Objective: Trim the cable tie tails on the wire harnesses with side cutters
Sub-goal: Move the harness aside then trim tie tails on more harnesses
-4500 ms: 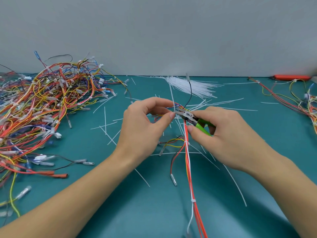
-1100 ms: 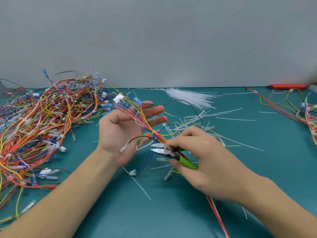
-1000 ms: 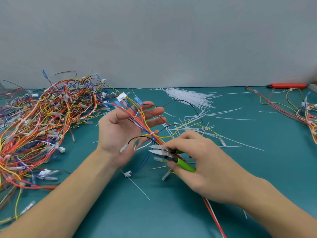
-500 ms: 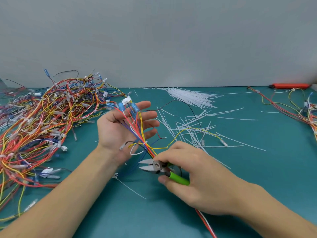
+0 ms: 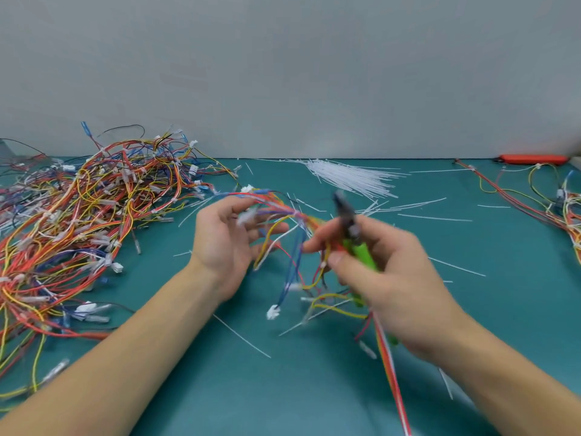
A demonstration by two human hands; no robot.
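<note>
My left hand [image 5: 226,243] lies open under the wire harness [image 5: 283,215]; my right hand [image 5: 386,278], at three o'clock, grips the side cutters [image 5: 353,237]. Loose strands could slip into the blades and get nicked.

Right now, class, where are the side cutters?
In the head view, the green-handled side cutters are right of centre, gripped in the right hand, tips pointing up, just right of the wire harness lying across the left hand.

Harness heap [image 5: 78,221] at table's [image 5: 220,388] left, cable tie bundle [image 5: 349,177] behind hands, more harnesses [image 5: 559,206] far right
</note>
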